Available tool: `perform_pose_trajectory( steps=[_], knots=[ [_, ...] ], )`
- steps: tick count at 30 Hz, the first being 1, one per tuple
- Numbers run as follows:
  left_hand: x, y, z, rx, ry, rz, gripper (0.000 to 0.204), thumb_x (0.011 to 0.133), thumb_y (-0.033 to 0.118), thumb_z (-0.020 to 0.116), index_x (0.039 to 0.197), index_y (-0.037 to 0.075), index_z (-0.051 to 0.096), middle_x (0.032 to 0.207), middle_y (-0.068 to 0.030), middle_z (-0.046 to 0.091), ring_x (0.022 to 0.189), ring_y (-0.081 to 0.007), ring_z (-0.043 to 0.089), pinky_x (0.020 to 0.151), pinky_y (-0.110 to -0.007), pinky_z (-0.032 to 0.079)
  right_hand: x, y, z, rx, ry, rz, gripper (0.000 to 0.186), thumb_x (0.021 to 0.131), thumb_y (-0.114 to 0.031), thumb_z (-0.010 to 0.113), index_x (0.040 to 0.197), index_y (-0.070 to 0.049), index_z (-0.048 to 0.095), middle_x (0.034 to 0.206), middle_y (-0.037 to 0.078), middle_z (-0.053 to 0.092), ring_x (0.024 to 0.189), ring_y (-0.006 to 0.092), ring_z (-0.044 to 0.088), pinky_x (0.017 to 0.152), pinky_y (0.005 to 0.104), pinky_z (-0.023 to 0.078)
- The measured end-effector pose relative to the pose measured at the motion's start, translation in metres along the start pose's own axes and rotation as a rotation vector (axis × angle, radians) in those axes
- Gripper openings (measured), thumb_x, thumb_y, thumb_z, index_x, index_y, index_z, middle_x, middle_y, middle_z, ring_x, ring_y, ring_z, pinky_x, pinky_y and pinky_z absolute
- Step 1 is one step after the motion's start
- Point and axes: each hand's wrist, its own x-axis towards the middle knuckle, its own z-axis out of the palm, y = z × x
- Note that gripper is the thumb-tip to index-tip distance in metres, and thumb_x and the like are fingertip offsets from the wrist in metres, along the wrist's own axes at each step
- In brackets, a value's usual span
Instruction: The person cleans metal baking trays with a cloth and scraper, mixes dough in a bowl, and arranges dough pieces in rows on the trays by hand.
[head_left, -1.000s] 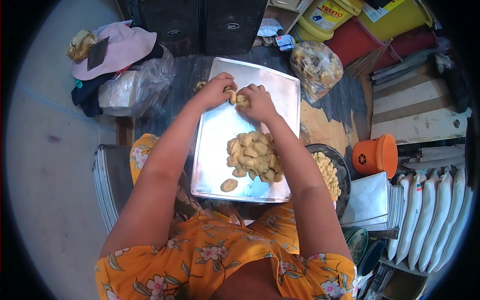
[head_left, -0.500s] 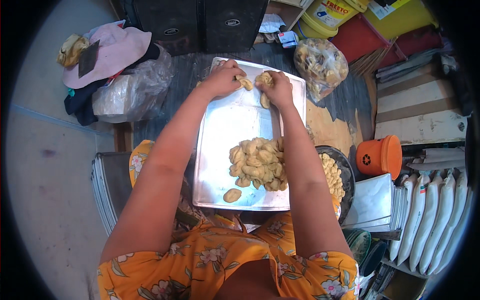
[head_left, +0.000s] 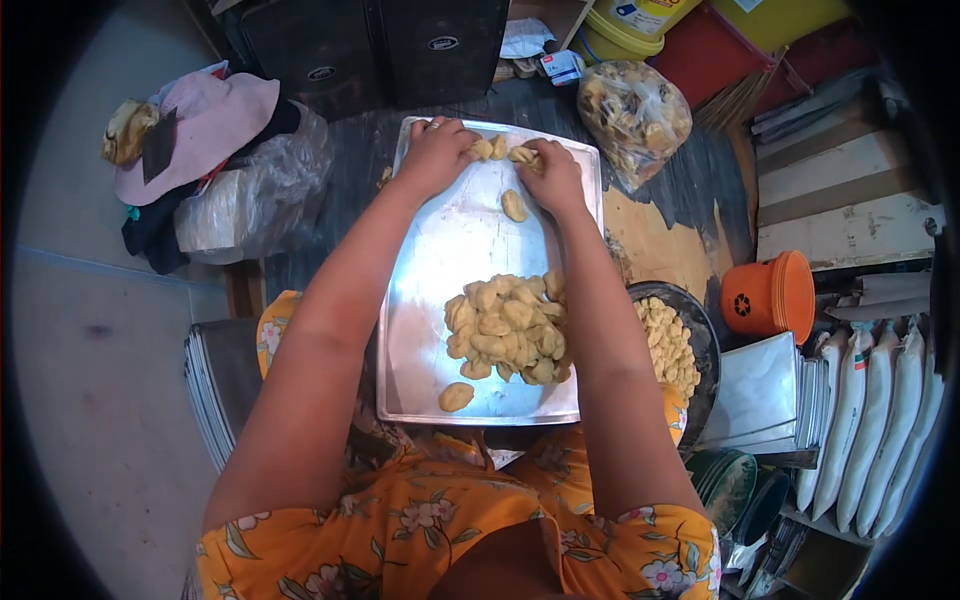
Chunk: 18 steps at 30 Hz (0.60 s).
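I see both hands at the far edge of the tray (head_left: 430, 300). Left hand (head_left: 435, 155) fingers curl onto a dough piece (head_left: 486, 148); right hand (head_left: 553, 175) pinches another (head_left: 522, 155). One loose piece (head_left: 513, 205) lies just below them. Pile (head_left: 508, 328) sits mid-tray, well apart.

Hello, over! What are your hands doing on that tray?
Both hands at tray's far edge. Left hand and right hand touching dough pieces. Big pile nearer. Nothing blocking.

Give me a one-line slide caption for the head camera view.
Both hands, left hand and right hand, place dough pieces at the far edge of a metal tray.
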Motion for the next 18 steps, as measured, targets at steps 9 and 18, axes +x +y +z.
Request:
perform_pose_trajectory(
  steps=[9, 18],
  knots=[
    [0.011, 0.006, 0.001, 0.08, 0.075, -0.109, 0.04, 0.087, 0.038, 0.066, 0.121, 0.015, 0.068, 0.103, -0.0102, 0.065, 0.111, -0.0289, 0.056, 0.097, -0.042, 0.035, -0.016, 0.007, -0.009, -0.082, 0.096, 0.074, 0.045, 0.077, -0.034, 0.076, 0.118, -0.018, 0.068, 0.105, 0.009, 0.063, 0.103, 0.0295, 0.057, 0.091, 0.0441, 0.041],
    [-0.001, -0.001, -0.019, 0.021, 0.004, -0.213, 0.042, 0.083, 0.023, 0.069, 0.124, 0.012, 0.065, 0.12, -0.0081, 0.061, 0.121, -0.0254, 0.051, 0.109, -0.043, 0.028, -0.015, 0.016, -0.015, -0.126, 0.106, 0.233, 0.042, 0.077, -0.033, 0.075, 0.115, -0.016, 0.068, 0.106, 0.009, 0.063, 0.106, 0.0294, 0.058, 0.091, 0.0441, 0.04]
  ],
)
